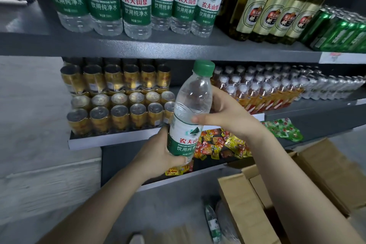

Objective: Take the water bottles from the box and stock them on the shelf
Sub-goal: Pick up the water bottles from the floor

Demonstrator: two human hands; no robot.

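Left hand [158, 154] grips water bottle [190, 113] at label. Right hand [223, 113] clasps its upper body. Bottle upright, below top shelf [158, 47].

A clear plastic water bottle with green cap and green-white label [187, 117] stands nearly upright, tilted slightly right, gripped at base and middle, below six same bottles on the grey shelf [136, 0].

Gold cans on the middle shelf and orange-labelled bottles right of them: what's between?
In the head view, the held clear green-capped water bottle crosses that gap, between gold cans and orange-labelled bottles; the shelf behind it is hidden.
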